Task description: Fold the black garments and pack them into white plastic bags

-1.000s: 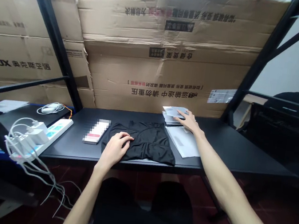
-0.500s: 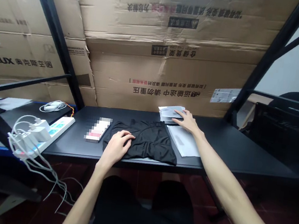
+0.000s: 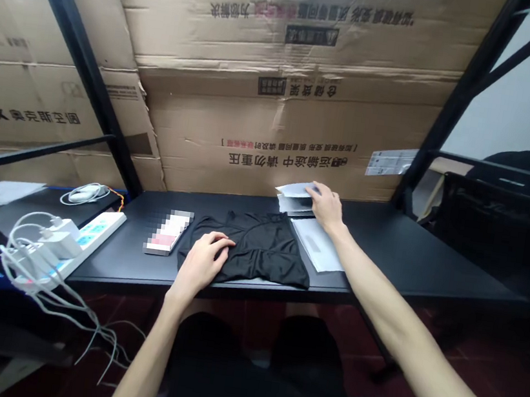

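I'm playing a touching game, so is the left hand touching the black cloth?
Touching. The head view shows the left hand resting on the black cloth.

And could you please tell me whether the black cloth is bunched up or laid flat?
Laid fairly flat, though wrinkled: the black cloth covers a broad patch of desk, the left hand on one end.
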